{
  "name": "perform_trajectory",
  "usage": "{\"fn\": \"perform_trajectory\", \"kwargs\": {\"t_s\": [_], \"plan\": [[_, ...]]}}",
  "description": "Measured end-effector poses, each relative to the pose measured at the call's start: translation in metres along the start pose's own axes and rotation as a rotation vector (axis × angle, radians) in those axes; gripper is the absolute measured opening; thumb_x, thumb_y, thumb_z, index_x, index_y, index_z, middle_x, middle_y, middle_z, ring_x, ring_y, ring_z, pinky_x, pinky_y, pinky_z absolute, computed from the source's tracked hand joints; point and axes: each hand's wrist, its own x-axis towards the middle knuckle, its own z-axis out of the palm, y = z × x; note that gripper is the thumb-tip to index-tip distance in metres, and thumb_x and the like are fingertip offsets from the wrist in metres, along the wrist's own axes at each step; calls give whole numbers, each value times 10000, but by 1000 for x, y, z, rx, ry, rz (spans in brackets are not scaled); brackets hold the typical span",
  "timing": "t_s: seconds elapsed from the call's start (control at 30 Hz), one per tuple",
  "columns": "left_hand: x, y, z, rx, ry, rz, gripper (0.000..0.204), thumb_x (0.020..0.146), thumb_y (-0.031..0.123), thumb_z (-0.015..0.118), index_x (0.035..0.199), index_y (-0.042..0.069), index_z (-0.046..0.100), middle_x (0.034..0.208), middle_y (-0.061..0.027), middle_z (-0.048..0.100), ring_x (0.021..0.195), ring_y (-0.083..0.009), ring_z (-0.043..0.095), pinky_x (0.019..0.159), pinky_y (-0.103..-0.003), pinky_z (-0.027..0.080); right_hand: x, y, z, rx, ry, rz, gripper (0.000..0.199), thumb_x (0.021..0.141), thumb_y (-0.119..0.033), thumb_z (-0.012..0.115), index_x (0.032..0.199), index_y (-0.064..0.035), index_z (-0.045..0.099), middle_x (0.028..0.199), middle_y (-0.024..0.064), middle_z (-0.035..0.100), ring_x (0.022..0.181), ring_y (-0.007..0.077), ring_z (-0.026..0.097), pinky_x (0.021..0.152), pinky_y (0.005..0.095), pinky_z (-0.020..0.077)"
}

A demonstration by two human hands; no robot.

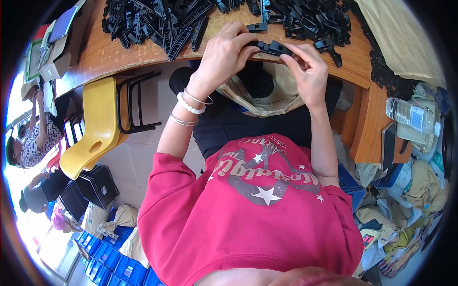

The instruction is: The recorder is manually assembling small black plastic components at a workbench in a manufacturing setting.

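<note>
Both hands pinch one black plastic clip [271, 47] at the tabletop [109, 52] edge — mid-assembly, I judge.
Left hand [224, 52] closed over one end, right hand [307, 71] fingertips on the other; next, seemingly, a squeeze to seat the halves.

Wooden table [109, 55] bears heaps of black plastic parts [157, 21].

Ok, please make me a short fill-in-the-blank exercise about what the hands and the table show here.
1. Both hands, the left hand and the right hand, hold one ____ plastic part.
2. More such parts lie in piles on the ____ table.
3. The chair beside the table is ____.
4. The bracelets are on the ____ wrist.

Missing words: black; wooden; yellow; left
</note>
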Motion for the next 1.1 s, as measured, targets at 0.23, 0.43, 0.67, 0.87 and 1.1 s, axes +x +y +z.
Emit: {"fn": "perform_trajectory", "kwargs": {"t_s": [0.23,0.43,0.67,0.87,1.1], "plan": [[1,-11,5,-98,2,96,192,781,78,706,960,11,681,951,-96,625,888,-284,575,770,-371,500,4,2,-15,-165,-59,-73,246,775,-27,734,1017,12,715,820,69,611,830,185,569,748,284,464],[2,-11,9,-140,14,170,195,775,32,712,963,-14,685,964,-104,649,871,-261,599,757,-333,500,5,3,1,-91,-24,-119,268,745,-20,753,1012,-27,728,905,67,588,847,204,555,746,296,470],[-10,0,-8,-117,40,73,238,743,125,782,927,-1,700,934,-96,638,847,-251,603,737,-314,497,6,2,-8,-86,-164,-151,209,778,-10,720,986,-7,722,898,70,602,792,168,579,701,290,468],[-26,-13,-31,678,250,-105,178,773,153,685,865,36,587,901,-101,535,867,-272,507,783,-372,413,32,-5,23,-348,124,-351,180,827,-137,710,982,-44,714,740,72,619,671,231,597,616,347,476],[-31,-11,-8,567,174,-63,134,796,35,648,909,8,581,1001,-131,540,878,-303,548,717,-374,490,36,-11,55,-714,22,-329,178,827,-138,689,989,-67,708,978,110,601,934,258,571,750,372,444]]}}
